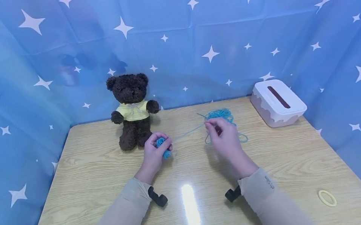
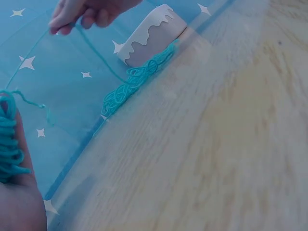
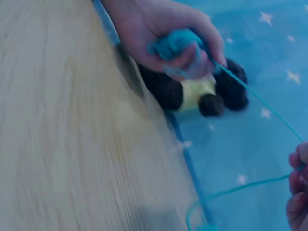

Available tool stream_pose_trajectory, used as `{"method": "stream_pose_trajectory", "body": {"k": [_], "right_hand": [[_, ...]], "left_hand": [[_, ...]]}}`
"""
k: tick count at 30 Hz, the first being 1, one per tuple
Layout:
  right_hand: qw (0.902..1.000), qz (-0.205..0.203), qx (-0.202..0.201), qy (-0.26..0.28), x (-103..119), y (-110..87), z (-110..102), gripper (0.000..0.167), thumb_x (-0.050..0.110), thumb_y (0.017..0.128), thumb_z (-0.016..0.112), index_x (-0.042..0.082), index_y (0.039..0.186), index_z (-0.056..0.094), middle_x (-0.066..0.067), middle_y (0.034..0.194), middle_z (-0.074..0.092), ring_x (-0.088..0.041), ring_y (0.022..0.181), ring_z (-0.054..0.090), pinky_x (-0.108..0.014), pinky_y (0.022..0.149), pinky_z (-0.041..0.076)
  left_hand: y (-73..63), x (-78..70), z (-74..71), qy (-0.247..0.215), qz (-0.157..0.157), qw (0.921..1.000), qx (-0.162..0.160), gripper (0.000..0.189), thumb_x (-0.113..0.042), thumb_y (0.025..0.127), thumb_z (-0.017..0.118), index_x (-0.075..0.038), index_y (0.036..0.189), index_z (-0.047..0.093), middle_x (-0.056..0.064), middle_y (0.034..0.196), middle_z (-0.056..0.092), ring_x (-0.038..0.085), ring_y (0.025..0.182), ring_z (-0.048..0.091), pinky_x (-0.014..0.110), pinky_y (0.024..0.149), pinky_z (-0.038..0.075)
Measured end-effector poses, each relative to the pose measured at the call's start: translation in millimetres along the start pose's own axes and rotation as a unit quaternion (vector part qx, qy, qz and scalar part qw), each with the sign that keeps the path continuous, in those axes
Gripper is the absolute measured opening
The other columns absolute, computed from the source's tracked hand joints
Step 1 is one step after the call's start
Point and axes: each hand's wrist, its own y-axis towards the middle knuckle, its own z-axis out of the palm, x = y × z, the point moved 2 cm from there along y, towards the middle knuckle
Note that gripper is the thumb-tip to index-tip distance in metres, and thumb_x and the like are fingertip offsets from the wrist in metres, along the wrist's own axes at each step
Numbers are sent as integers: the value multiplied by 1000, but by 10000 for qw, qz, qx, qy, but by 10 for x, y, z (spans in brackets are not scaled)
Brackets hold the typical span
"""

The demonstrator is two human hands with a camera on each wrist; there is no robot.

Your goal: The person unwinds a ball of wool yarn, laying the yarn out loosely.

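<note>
My left hand (image 1: 154,151) grips a small wound bundle of turquoise yarn (image 1: 162,147), its coils showing between thumb and fingers; the bundle (image 3: 177,44) also appears in the right wrist view. From it a strand (image 1: 188,132) runs taut to my right hand (image 1: 223,137), which pinches it between thumb and fingertips. Behind the right hand a loose heap of the same yarn (image 1: 220,114) lies on the table, with a loop trailing to the right. The strand (image 2: 103,57) continues from the right hand down to this heap in the left wrist view.
A dark brown teddy bear (image 1: 132,109) in a yellow top stands behind my left hand. At the back right is a white and grey tissue box (image 1: 278,101). A pale yellow ring (image 1: 327,198) lies near the right edge of the wooden table (image 1: 107,183). A starry blue curtain (image 1: 175,71) surrounds it.
</note>
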Motion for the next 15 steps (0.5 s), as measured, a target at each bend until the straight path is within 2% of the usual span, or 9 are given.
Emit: {"method": "stream_pose_trajectory", "body": {"k": [4, 7, 9, 11, 15], "right_hand": [[9979, 536, -359, -38, -185, 2, -244, 15, 16, 108, 72, 4, 115, 80, -15, 93, 76, -5, 69, 58, -12, 61, 46], [9936, 993, -521, -110, -343, -6, -412, 18, 20, 109, 70, 5, 116, 79, -17, 92, 76, -2, 70, 57, -12, 61, 46], [9904, 1249, -520, -285, -452, -18, -514, 21, 22, 110, 69, 5, 117, 79, -17, 96, 77, -2, 72, 58, -12, 62, 47], [9868, 1501, -348, -502, -543, -38, -609, 23, 25, 111, 67, 7, 118, 79, -16, 101, 79, -5, 78, 61, -13, 65, 48], [9767, 1873, 73, -1044, -708, -88, -771, 25, 28, 112, 65, 9, 120, 80, -15, 112, 81, -16, 89, 66, -20, 74, 51]], "left_hand": [[-1, 2, 17, -164, -74, 9994, 290, 12, -6, 106, 69, 2, 107, 59, 0, 91, 63, 10, 67, 67, 22, 60, 58], [4, 5, 21, -237, -18, 9991, 344, 18, -10, 105, 71, 4, 106, 59, 1, 93, 60, 10, 64, 63, 21, 57, 55], [9, 11, 14, -240, 50, 9994, 231, 13, -8, 105, 70, 0, 105, 61, 0, 91, 60, 9, 63, 61, 20, 57, 53], [13, 11, 8, -260, 134, 9996, 23, 5, -3, 105, 66, -5, 102, 62, -1, 87, 61, 9, 62, 60, 20, 56, 52], [25, 12, -12, -147, 335, 9982, -473, 3, 0, 104, 62, -2, 103, 62, -3, 78, 62, 10, 61, 59, 21, 56, 53]]}}
